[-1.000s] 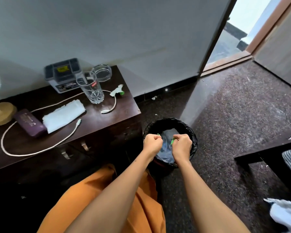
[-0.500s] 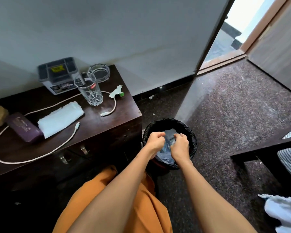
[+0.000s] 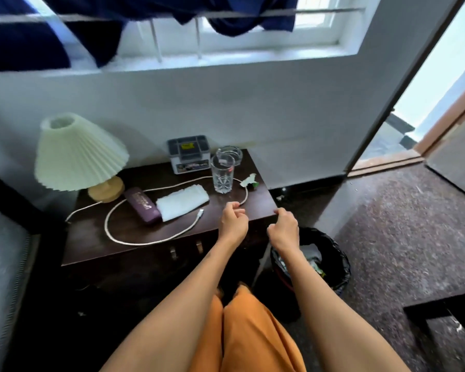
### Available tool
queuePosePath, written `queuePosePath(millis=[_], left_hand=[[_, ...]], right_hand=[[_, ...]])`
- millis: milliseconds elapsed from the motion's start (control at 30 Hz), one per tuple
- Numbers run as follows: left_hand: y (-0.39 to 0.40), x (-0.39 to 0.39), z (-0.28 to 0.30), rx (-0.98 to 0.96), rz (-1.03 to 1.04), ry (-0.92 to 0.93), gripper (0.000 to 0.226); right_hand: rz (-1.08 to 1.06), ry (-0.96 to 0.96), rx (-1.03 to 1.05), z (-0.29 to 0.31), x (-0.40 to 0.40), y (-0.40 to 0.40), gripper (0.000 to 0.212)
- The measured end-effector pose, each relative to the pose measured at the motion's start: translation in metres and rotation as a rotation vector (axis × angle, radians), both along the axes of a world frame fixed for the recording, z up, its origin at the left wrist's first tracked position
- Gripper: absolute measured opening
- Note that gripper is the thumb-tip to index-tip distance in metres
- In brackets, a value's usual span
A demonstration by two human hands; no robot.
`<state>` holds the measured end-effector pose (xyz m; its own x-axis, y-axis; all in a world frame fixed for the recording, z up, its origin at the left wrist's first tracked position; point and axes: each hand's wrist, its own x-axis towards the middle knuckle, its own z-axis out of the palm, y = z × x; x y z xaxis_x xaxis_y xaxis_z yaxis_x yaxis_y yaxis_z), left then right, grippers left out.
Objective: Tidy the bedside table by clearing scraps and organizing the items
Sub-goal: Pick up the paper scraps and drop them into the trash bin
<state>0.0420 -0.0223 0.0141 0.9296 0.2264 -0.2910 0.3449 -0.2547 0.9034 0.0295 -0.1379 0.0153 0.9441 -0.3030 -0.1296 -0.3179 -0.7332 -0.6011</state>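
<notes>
Dark wood is the bedside table (image 3: pixel 97 245) beneath both outstretched forearms; the left hand (image 3: pixel 232 224) hangs over its front right part, fingers loosely curled and empty, fingertips close to the near end of a white cable (image 3: pixel 134 240), though contact cannot be told; the right hand (image 3: pixel 283 229) hovers at the table's front right corner, fingers likewise loosely curled with nothing held. The cable lies in a wide loop across the tabletop, one plug end (image 3: pixel 200 212) resting just beside a folded white cloth (image 3: pixel 183 201); a purple case (image 3: pixel 142 205) lies touching the cloth's left side; a cut-glass tumbler (image 3: pixel 222 174) stands upright behind the cloth, with a glass ashtray (image 3: pixel 229 154) and a grey box (image 3: pixel 188 153) behind it against the wall; a white paper scrap with a green bit (image 3: pixel 249 181) lies near the right edge, just beside the tumbler. A pleated cream lamp (image 3: pixel 78 154) stands at the table's left rear. A black-lined bin (image 3: pixel 338 267) sits on the floor right of the table, below the right forearm, with crumpled scraps inside.
</notes>
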Motion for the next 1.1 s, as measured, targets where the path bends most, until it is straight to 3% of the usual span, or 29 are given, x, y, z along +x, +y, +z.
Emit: queuePosePath(millis=[233,400,833,1100], left_hand=[[0.068,-0.008,0.037,0.181,0.109,-0.079,0.035],[0.086,-0.004,0.040,0.142,0.078,-0.090,0.036],[0.056,0.047,-0.014,0.108,-0.019,-0.014,0.021],[0.027,0.085,-0.047,0.035,-0.019,0.053,0.021]], right_hand=[[0.101,-0.123,0.041,0.039,0.004,0.055,0.042],[0.125,-0.127,0.054,0.040,0.015,0.074,0.041],[0.157,0.014,-0.032,-0.008,0.085,0.045,0.037],[0.227,0.053,-0.042,-0.045,0.140,0.028,0.051]])
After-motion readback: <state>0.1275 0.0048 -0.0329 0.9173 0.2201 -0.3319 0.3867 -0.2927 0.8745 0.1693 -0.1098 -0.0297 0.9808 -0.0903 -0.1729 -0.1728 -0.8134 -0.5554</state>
